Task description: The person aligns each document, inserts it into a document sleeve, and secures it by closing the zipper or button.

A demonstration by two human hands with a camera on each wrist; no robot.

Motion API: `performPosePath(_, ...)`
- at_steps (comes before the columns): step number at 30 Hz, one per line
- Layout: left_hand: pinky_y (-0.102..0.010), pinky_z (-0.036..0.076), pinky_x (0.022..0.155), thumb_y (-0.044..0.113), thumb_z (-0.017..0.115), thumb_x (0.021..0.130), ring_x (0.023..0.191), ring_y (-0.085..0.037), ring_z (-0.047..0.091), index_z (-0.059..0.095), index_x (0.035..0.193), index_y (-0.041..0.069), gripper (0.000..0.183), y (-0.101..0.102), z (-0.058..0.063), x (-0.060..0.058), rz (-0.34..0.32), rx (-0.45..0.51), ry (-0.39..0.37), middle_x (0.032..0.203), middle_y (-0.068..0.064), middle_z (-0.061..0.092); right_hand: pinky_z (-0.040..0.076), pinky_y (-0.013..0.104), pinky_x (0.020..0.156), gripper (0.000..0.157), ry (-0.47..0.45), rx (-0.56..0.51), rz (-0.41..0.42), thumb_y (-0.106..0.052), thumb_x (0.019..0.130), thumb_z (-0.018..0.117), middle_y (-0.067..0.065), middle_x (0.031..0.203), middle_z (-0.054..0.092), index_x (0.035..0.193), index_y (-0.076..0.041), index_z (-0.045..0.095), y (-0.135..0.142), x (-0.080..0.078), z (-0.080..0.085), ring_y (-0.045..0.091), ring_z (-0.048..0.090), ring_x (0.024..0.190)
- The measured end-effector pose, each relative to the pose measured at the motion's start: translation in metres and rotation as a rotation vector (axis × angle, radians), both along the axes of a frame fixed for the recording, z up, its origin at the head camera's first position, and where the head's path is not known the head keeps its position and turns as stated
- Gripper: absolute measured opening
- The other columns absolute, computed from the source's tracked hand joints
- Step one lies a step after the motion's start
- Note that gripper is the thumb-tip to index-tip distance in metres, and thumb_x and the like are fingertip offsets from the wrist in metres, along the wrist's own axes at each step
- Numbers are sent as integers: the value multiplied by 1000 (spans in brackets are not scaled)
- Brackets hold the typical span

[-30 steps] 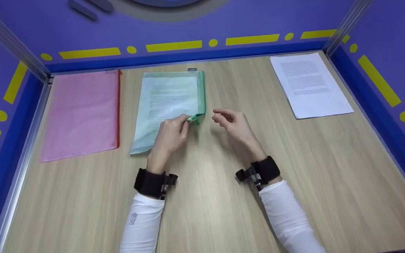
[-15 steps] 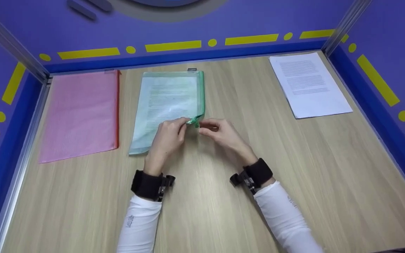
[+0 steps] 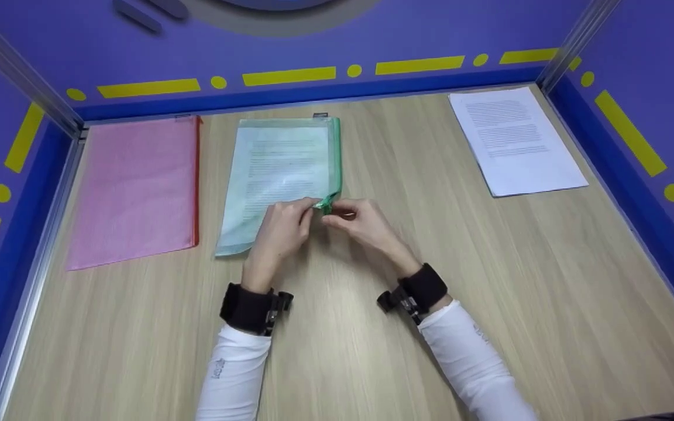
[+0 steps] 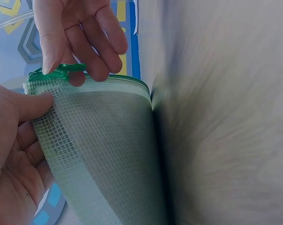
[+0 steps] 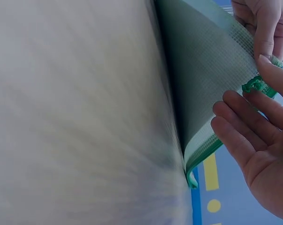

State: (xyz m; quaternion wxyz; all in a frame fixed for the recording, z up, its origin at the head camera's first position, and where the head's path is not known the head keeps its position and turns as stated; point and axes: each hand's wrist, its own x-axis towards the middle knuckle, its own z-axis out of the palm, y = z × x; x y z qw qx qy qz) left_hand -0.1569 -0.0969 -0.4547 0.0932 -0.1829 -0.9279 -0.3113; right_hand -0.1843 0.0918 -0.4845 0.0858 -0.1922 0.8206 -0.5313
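Note:
A translucent green mesh zipper pouch with printed paper inside lies at the middle of the table, its near right corner lifted. My left hand pinches that corner between thumb and fingers. Opposite it, my right hand holds the green zipper pull between thumb and index finger, the other fingers loosely bent. In the left wrist view the mesh curves down from the gripped corner to the tabletop. From the right wrist, the zipper's green edge is visible running away from the hands.
A pink zipper pouch with a red zipper lies flat at the left. Printed sheets are stacked at the back right. Purple-blue panels wall the wooden table at the back and both sides.
My right hand has moved left and slightly down to the pouch corner and taken hold of the zipper pull. My left hand keeps its pinch almost in place.

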Motion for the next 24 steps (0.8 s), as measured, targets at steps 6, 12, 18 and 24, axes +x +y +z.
performPosePath(6,-38,58,74,5,56,98,85,-23,73,73,113,5,23,1,-2,1,2,-7,-24,106,-12,77,52,19,71,21,14,16,5,-16,93,69,14,100,76,106,0,75,1,-1,1,12,66,82)
performPosePath(12,-39,58,76,5,59,97,89,-23,73,73,113,6,22,2,-4,0,-9,10,-48,108,-11,76,56,25,80,22,3,5,4,-16,95,66,14,107,76,110,-3,75,10,-5,4,19,71,94)
performPosePath(18,-38,59,83,6,59,98,100,-24,73,74,116,8,23,2,-6,0,-44,6,-45,110,-10,76,59,32,84,21,-16,22,-36,-16,94,67,12,107,76,109,-5,76,21,-9,6,22,73,97)
performPosePath(24,-38,59,85,6,60,97,102,-23,73,74,116,9,24,2,-8,0,-77,9,-37,110,-9,76,58,30,81,19,-28,50,-79,-18,94,68,9,104,77,105,-6,77,29,-11,8,18,72,94)
